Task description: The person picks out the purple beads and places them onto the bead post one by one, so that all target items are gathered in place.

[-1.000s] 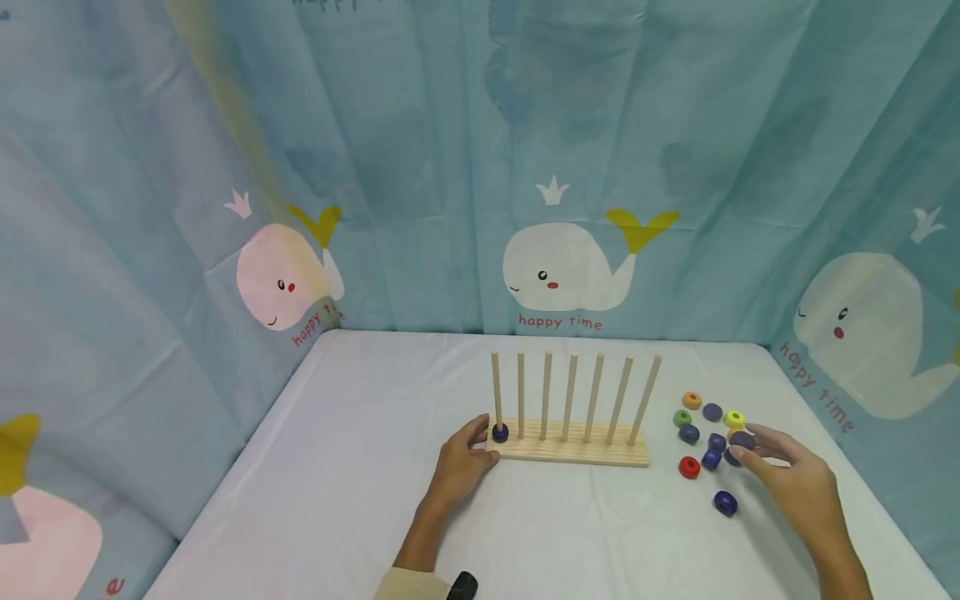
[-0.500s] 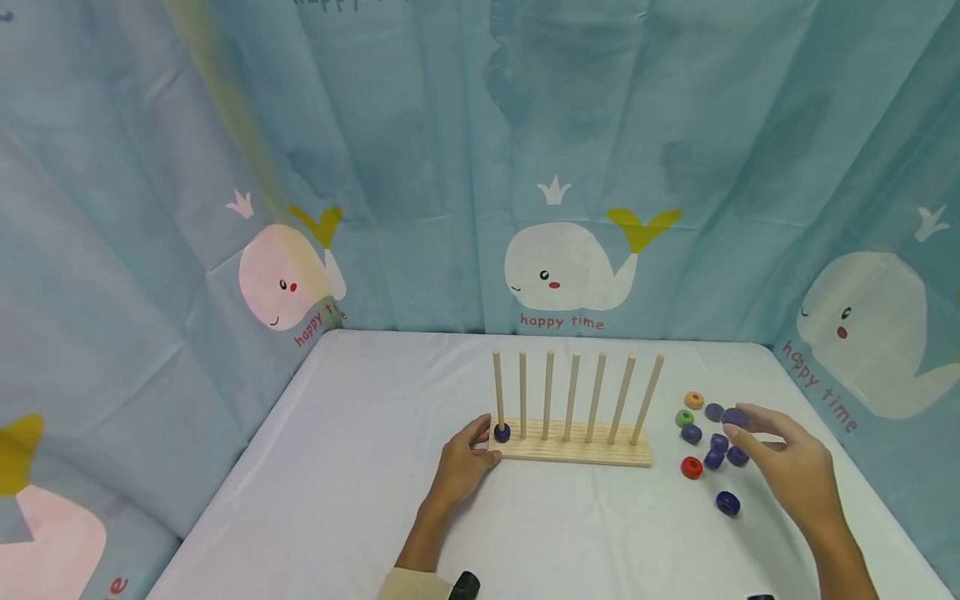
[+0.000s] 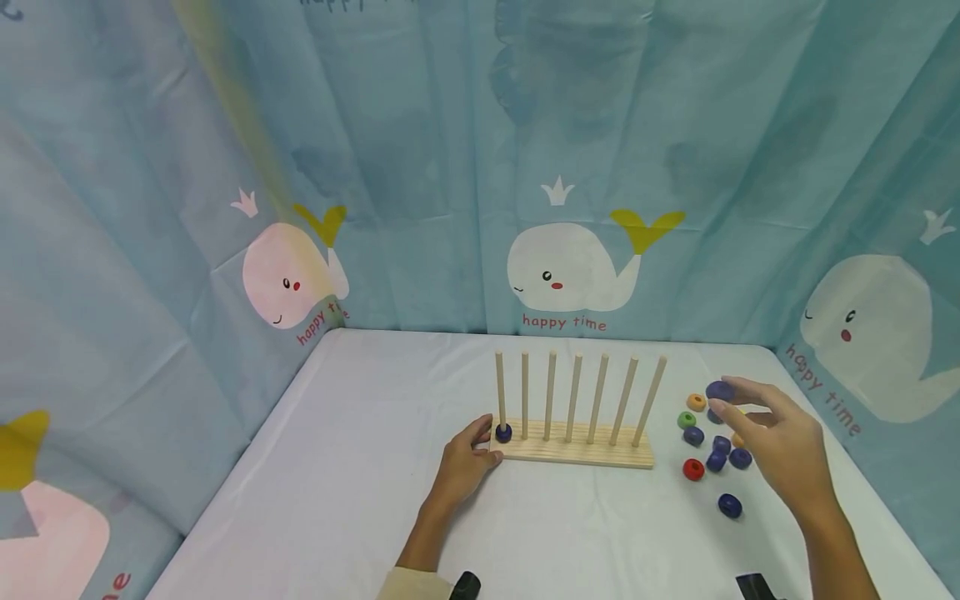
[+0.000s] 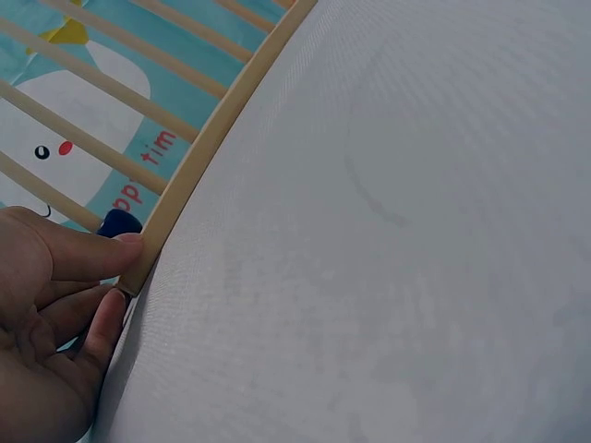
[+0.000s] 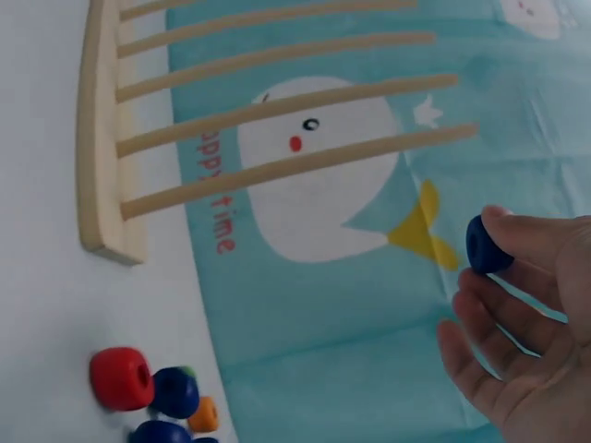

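Observation:
My left hand (image 3: 462, 467) grips the left end of a wooden peg board (image 3: 577, 454), its thumb on the front edge in the left wrist view. Several upright pegs rise from the board. Around the leftmost peg, at its foot, sits a dark blue bead (image 3: 503, 433). Raised above the loose beads at the right, my right hand (image 3: 787, 446) pinches a blue bead (image 5: 487, 246) between thumb and finger, its hole showing in the right wrist view. That bead is apart from the pegs, to their right.
Loose beads lie on the white table (image 3: 337, 500) right of the board: a red bead (image 3: 693, 470), a green bead (image 3: 686, 420), an orange bead (image 3: 696, 402) and several blue ones, the nearest blue bead (image 3: 730, 506) set apart. A whale-print curtain (image 3: 420, 250) surrounds the table.
My right hand has lifted the pinched blue bead up and to the left, away from the pile. The left hand keeps its grip on the board.

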Available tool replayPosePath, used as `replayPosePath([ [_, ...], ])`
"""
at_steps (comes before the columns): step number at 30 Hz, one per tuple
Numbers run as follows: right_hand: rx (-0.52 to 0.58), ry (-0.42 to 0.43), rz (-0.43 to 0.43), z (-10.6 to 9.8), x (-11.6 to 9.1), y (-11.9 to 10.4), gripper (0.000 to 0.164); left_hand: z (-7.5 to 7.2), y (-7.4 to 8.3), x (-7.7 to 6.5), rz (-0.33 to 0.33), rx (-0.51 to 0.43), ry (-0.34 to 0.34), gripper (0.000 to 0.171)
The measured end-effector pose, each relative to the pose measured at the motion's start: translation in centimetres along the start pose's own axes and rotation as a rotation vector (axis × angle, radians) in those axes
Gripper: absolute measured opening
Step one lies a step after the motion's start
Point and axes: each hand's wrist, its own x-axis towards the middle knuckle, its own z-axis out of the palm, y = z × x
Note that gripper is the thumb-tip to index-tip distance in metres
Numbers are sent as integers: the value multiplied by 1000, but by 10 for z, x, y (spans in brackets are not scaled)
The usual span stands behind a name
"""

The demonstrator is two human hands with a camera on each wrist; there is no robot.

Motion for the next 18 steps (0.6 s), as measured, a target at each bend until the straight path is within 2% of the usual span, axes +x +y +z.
replayPosePath([
  [9,44,22,-131,-2,10,-26,46,0,0,0,23,-12,0,64],
  [18,104,27,-207,3,16,-50,44,-1,1,0,30,-18,-2,63],
])
